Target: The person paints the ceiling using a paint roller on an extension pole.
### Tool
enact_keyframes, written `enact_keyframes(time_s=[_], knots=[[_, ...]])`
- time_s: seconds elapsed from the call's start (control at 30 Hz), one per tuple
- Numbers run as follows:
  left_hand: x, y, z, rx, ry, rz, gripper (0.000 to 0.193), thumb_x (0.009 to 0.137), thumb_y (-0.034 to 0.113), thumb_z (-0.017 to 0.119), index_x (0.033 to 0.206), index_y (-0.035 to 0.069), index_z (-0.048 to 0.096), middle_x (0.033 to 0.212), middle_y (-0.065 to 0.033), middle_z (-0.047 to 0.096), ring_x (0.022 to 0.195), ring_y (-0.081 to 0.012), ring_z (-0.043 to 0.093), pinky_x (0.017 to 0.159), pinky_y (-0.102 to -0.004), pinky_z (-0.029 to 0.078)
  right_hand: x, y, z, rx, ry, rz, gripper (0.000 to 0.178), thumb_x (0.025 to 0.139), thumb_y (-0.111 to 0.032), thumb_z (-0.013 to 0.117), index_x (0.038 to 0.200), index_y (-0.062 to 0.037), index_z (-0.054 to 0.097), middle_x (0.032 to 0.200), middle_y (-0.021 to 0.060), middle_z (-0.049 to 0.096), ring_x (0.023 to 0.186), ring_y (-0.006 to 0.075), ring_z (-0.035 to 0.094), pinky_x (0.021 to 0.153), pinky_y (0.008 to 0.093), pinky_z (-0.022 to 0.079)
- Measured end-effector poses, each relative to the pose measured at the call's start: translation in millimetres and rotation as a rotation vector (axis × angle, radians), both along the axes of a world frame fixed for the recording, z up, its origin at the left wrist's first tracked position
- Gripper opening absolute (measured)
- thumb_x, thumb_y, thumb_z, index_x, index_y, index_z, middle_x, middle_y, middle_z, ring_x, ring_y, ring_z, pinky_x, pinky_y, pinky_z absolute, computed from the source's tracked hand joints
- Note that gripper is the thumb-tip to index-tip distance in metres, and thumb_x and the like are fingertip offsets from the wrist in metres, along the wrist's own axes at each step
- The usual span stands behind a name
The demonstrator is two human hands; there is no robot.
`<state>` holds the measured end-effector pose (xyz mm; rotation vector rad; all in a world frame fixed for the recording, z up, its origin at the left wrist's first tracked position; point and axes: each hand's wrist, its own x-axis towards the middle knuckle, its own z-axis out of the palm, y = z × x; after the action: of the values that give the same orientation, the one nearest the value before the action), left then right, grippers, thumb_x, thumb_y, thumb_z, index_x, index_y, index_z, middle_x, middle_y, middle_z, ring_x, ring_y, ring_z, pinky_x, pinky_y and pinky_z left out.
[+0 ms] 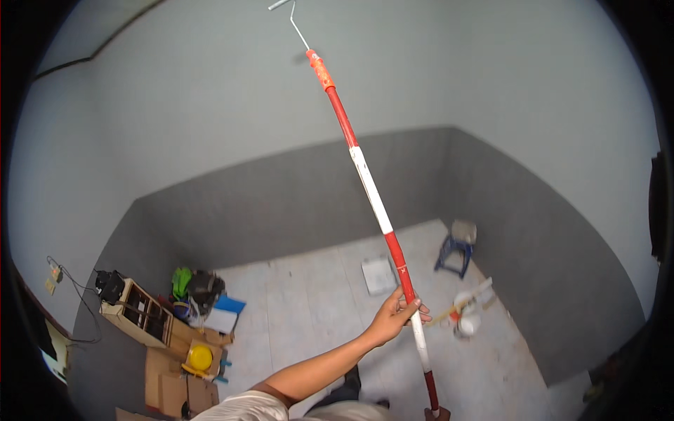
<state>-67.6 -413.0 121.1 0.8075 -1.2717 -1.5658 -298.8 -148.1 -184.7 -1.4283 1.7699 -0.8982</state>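
Observation:
My left hand (397,317) is closed around a long red-and-white pole (370,189) at its lower part, thumb laid along it. Lower down, at the bottom edge of the picture, my right hand (438,414) grips the pole's near end; only part of that hand shows. The pole slants up and away to the left. Fixed to its far end is a paint roller with an orange handle (321,71) and a bent metal rod (300,32). The roller head (279,4) is cut by the top edge, in front of the light grey upper wall (393,63).
A white tray (379,275) lies on the tiled floor (302,295). At right stand a blue stool (455,255) and a white bucket (467,324). Bags (206,286), a wooden cabinet (137,316), cardboard boxes (163,375) and a yellow helmet (200,358) crowd the left side.

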Motion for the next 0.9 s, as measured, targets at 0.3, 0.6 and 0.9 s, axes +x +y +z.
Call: enact_keyframes(time_s=[0.3,0.6,0.9], knots=[[-49,112,-200,0.645,-0.132,-0.345,0.029,0.095,0.021,0.070,0.112,0.002,0.056,0.105,-0.0121,0.070,0.098,-0.0225,0.070,0.085,-0.0388,0.062,-86,291,-11,0.350,0.029,-0.021,0.025,0.101,-0.020,0.057,0.103,0.0038,0.064,0.076,0.0085,0.057,0.071,0.0198,0.053,0.063,0.0382,0.045],[-74,136,-339,0.987,-0.193,-0.418,0.035,0.096,0.019,0.068,0.120,0.001,0.050,0.113,-0.0160,0.065,0.098,-0.0285,0.070,0.088,-0.0410,0.062,-95,322,38,0.762,-0.056,-0.178,0.026,0.100,-0.023,0.060,0.089,0.0005,0.058,0.069,0.0056,0.057,0.061,0.0162,0.050,0.055,0.0367,0.043],[-12,133,-443,0.302,-0.793,-0.560,0.075,0.087,0.032,0.077,0.148,0.006,0.042,0.134,-0.0239,0.056,0.111,-0.0354,0.066,0.094,-0.0419,0.056,-93,231,27,0.778,-0.106,-0.132,0.049,0.099,-0.040,0.059,0.071,-0.0009,0.058,0.061,0.0060,0.057,0.057,0.0149,0.045,0.053,0.0394,0.038]])
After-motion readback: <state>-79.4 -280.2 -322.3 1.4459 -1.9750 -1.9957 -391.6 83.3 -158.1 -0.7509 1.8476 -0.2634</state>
